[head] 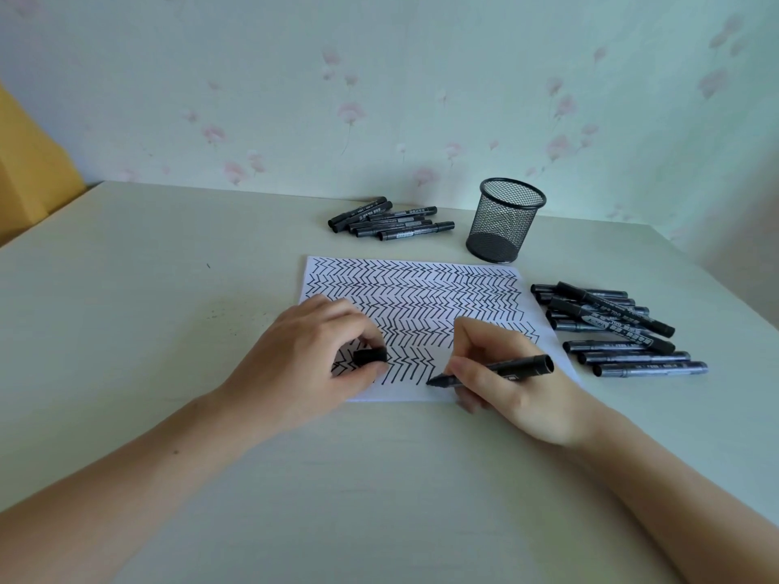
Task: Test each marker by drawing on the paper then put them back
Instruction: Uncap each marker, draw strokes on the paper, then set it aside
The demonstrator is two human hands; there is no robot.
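A white paper (415, 284) lies on the table, nearly filled with rows of black zigzag strokes. My right hand (510, 381) grips an uncapped black marker (520, 367), its tip touching the paper's bare lower part. My left hand (303, 356) rests on the paper's lower left corner and pinches the marker's black cap (371, 356). Several capped black markers (392, 223) lie in a group behind the paper. A bigger heap of markers (615, 326) lies to the paper's right.
An empty black mesh pen cup (506, 221) stands upright behind the paper's right corner, near the wall. The pale table (168, 288) meets a flowered wall at the back. A yellow object (29, 162) sits beyond the table's left edge.
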